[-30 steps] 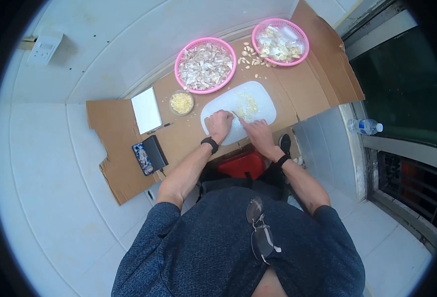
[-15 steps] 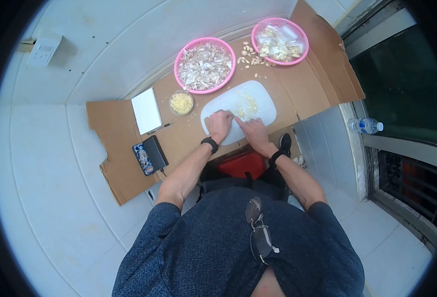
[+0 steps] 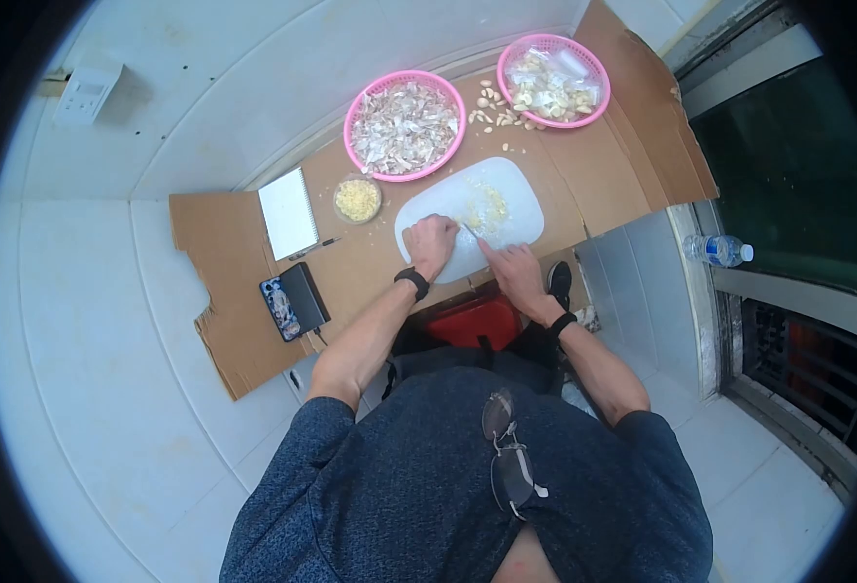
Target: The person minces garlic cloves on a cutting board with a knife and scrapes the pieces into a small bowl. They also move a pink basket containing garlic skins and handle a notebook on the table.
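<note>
The white board (image 3: pixel 511 180) lies on a sheet of cardboard (image 3: pixel 215 233) that covers the surface, and both hands are on its near edge. The left hand (image 3: pixel 432 243) rests knuckles up on the near-left part of the board with its fingers tucked under; how tightly they close, and whether they hold anything, cannot be told. The right hand (image 3: pixel 517 270) is closed around the handle of a knife (image 3: pixel 470 231), whose thin blade slants up and left between the two hands towards the chopped garlic (image 3: pixel 488 206) heaped in the middle of the board (the blade tip is too small to place exactly).

Beyond the board stand two pink baskets: the left basket (image 3: pixel 404 126) holds papery skins, and the right basket (image 3: pixel 552 81) holds peeled cloves, with loose cloves (image 3: pixel 492 112) scattered between them. A small bowl (image 3: pixel 358 200) of minced garlic sits just left of the board. Farther left lie a notebook (image 3: pixel 288 214), a pen (image 3: pixel 314 250), a phone (image 3: pixel 278 311) and a black box (image 3: pixel 304 296). A bottle (image 3: pixel 718 250) lies well off to the right.
</note>
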`<act>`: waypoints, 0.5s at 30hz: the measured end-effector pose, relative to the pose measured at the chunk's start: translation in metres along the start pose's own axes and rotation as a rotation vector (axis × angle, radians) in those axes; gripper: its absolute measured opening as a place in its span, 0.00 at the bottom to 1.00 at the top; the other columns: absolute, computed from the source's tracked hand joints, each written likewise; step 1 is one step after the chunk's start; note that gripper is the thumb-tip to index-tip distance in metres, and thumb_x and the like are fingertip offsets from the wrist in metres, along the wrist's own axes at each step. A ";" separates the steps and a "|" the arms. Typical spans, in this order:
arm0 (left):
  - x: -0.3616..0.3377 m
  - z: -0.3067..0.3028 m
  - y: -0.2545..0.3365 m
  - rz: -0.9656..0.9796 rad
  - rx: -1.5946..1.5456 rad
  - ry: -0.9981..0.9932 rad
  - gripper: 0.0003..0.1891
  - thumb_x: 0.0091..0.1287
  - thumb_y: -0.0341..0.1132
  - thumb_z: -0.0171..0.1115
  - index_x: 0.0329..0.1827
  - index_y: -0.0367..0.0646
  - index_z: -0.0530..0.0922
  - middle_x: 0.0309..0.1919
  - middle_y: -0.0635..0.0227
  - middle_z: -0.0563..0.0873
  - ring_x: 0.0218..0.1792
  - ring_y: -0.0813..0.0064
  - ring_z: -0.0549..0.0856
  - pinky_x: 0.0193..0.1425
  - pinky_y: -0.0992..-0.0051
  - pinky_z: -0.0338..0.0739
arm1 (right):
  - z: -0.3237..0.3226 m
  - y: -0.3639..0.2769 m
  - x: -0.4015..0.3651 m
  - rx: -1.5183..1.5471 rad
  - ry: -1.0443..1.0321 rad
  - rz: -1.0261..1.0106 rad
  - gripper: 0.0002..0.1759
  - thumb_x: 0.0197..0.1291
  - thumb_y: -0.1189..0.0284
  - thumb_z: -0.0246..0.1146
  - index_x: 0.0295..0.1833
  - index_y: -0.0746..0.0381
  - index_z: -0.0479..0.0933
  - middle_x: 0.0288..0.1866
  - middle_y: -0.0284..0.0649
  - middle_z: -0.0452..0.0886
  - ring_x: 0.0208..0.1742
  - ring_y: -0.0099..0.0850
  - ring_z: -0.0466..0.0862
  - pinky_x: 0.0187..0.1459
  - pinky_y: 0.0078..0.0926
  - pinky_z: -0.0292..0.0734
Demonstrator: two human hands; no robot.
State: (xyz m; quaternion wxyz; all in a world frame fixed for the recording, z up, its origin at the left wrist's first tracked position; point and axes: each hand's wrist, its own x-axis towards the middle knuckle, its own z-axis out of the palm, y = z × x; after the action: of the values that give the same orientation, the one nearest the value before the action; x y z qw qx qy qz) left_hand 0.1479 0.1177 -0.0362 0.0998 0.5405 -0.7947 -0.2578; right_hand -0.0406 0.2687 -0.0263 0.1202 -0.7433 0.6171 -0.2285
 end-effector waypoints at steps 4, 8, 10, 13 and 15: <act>0.000 -0.002 0.002 0.001 0.007 0.001 0.07 0.70 0.41 0.75 0.41 0.54 0.98 0.39 0.58 0.96 0.39 0.51 0.95 0.44 0.51 0.84 | 0.008 -0.006 0.022 0.000 0.115 -0.026 0.30 0.74 0.76 0.65 0.80 0.61 0.79 0.35 0.37 0.83 0.41 0.37 0.82 0.49 0.40 0.72; 0.001 -0.003 0.003 -0.004 0.004 0.002 0.07 0.70 0.41 0.75 0.40 0.55 0.98 0.38 0.57 0.96 0.39 0.50 0.95 0.43 0.51 0.84 | 0.016 -0.008 0.028 0.003 0.069 -0.023 0.32 0.72 0.75 0.64 0.82 0.61 0.77 0.37 0.38 0.85 0.43 0.38 0.84 0.50 0.41 0.74; 0.001 -0.003 0.003 0.000 0.008 0.006 0.06 0.70 0.41 0.74 0.39 0.55 0.98 0.38 0.57 0.96 0.39 0.50 0.95 0.42 0.50 0.84 | 0.017 -0.009 0.029 0.000 0.050 -0.012 0.32 0.73 0.75 0.64 0.82 0.61 0.77 0.37 0.38 0.85 0.43 0.38 0.84 0.51 0.41 0.74; 0.001 -0.002 0.003 0.012 0.026 0.012 0.06 0.70 0.41 0.74 0.38 0.55 0.97 0.38 0.57 0.96 0.38 0.50 0.95 0.42 0.50 0.84 | 0.022 -0.006 0.029 -0.010 0.040 -0.004 0.31 0.73 0.75 0.63 0.82 0.61 0.77 0.37 0.38 0.85 0.42 0.38 0.85 0.51 0.41 0.74; 0.001 -0.002 0.005 0.021 0.042 0.017 0.06 0.69 0.41 0.74 0.38 0.54 0.97 0.38 0.57 0.96 0.38 0.50 0.95 0.42 0.50 0.84 | 0.025 -0.004 0.031 -0.017 0.053 -0.008 0.32 0.73 0.75 0.63 0.82 0.61 0.77 0.37 0.38 0.86 0.42 0.38 0.85 0.51 0.41 0.73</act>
State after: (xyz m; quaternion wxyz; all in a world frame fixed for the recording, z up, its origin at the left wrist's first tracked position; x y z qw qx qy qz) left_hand 0.1449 0.1175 -0.0320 0.0981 0.5362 -0.8046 -0.2355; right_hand -0.0206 0.2370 -0.0402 0.0965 -0.7405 0.6190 -0.2434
